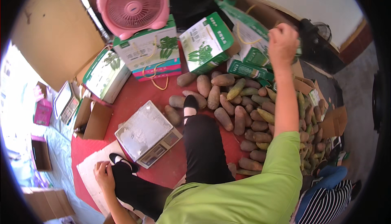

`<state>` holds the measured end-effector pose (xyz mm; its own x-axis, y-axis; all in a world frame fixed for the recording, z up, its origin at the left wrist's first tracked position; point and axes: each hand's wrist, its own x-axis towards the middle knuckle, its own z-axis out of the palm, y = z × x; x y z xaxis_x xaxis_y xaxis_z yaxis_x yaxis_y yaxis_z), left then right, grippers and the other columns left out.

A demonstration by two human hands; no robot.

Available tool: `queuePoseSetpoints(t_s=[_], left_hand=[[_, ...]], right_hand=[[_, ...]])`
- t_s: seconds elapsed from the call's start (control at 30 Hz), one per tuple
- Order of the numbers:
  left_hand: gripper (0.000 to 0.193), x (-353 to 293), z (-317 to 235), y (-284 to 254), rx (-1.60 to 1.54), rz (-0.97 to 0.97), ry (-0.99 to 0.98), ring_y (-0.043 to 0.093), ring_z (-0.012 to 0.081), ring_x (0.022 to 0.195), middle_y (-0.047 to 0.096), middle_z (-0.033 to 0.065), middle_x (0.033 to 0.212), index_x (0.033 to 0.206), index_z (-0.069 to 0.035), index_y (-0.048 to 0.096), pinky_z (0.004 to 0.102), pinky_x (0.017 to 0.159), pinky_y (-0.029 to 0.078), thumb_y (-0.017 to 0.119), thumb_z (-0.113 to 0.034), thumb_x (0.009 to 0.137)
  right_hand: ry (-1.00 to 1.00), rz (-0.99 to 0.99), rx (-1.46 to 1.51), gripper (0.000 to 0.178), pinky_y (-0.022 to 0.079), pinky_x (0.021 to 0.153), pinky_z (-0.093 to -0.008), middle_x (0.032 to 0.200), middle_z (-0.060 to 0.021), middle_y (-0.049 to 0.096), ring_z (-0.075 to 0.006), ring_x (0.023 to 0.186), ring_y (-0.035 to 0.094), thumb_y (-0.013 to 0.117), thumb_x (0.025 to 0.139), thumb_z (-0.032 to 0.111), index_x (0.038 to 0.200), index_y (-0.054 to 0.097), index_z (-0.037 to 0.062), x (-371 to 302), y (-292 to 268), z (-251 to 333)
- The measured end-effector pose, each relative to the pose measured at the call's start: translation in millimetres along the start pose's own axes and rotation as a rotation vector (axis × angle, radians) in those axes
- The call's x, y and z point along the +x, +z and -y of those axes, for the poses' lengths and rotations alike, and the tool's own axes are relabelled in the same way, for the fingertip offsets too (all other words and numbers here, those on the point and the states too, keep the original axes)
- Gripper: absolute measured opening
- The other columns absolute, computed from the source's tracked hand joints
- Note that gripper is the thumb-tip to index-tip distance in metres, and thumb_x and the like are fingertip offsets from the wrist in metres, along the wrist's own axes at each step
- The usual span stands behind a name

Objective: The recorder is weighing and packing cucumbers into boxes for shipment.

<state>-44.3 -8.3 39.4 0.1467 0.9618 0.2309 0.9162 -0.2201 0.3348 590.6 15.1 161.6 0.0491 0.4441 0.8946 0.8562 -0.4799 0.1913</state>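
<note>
Head view.

Right hand (283, 40): one, raised on an outstretched arm in a lime-green sleeve; fingers bent inward at a green-and-white carton (253, 27). Whether they grip any part of it or close on nothing cannot be told.

Green-and-white carton: one, tilted at upper right, near the wall, with a yellow cord handle.

Left hand (104, 176): one, low at left, beside the bent left leg; fingers loosely curled, palm hidden, contents not determinable.

Root vegetables (258, 126): large heap, brownish and green, on and beyond the red floor covering (138, 91), from centre to right.

Platform scale (142, 130): one, pale top, between the feet.

Upright carton (138, 53): one, white and green, above a blue-and-pink box (157, 71); pink fan (132, 8) on top.

Printed carton (205, 45): one, tilted, right of the upright carton.

Brown box (97, 120): one, open, left of the scale.

Person in stripes (326, 203): one, lower right.
</note>
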Motion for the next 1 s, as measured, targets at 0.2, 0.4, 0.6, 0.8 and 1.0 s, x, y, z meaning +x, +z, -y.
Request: queuePoseSetpoints(t_s=[0.2, 0.4, 0.6, 0.8, 1.0], left_hand=[[0.007, -3, 7, -5, -0.032, -0.028, -0.016, 0.059, 0.0305, 0.083, 0.062, 0.0109, 0.085, 0.084, -0.005, 0.066, 0.0397, 0.078, 0.044, 0.062, -0.010, 0.081], [0.008, -6, 15, -7, -0.061, -0.063, -0.032, 0.059, 0.0285, 0.087, 0.063, 0.0087, 0.086, 0.083, -0.005, 0.067, 0.0396, 0.083, 0.044, 0.063, -0.012, 0.080], [0.007, -9, 9, -10, -0.038, -0.143, 0.031, 0.059, 0.0274, 0.085, 0.062, 0.0070, 0.083, 0.080, -0.006, 0.067, 0.0393, 0.085, 0.043, 0.066, -0.012, 0.078], [0.007, 1, -11, -5, -0.214, -0.059, 0.188, 0.058, 0.0260, 0.086, 0.062, 0.0053, 0.084, 0.082, -0.008, 0.068, 0.0398, 0.087, 0.043, 0.068, -0.012, 0.076], [0.023, 12, -43, 1, -0.294, 0.094, 0.248, 0.056, 0.0294, 0.096, 0.062, 0.0089, 0.097, 0.099, -0.008, 0.067, 0.0399, 0.087, 0.044, 0.068, -0.009, 0.076]], right_hand=[[0.078, -0.024, 0.309, 0.012, 0.047, 0.077, -0.0352, 0.091, -0.0092, 0.064, -0.0271, 0.085, 0.062, 0.062, 0.086, 0.016, 0.093, 0.065, 0.0079, 30, 7, -54], [0.254, 0.085, 0.466, 0.019, 0.047, 0.078, -0.0324, 0.094, -0.0114, 0.066, -0.0231, 0.087, 0.063, 0.061, 0.088, 0.020, 0.099, 0.064, 0.0037, 47, 4, -50], [0.192, 0.174, 0.501, 0.020, 0.046, 0.077, -0.0284, 0.093, -0.0101, 0.067, -0.0158, 0.085, 0.061, 0.062, 0.089, 0.020, 0.100, 0.064, 0.0033, 83, -25, -15], [0.099, 0.112, 0.829, 0.017, 0.044, 0.078, -0.0235, 0.091, -0.0022, 0.064, -0.0089, 0.086, 0.056, 0.062, 0.091, 0.016, 0.100, 0.063, 0.0019, 112, -20, 38], [0.060, 0.213, 1.291, 0.009, 0.044, 0.074, -0.0242, 0.082, -0.0002, 0.062, -0.0089, 0.079, 0.054, 0.064, 0.088, 0.013, 0.091, 0.063, 0.0044, 98, -34, 209]])
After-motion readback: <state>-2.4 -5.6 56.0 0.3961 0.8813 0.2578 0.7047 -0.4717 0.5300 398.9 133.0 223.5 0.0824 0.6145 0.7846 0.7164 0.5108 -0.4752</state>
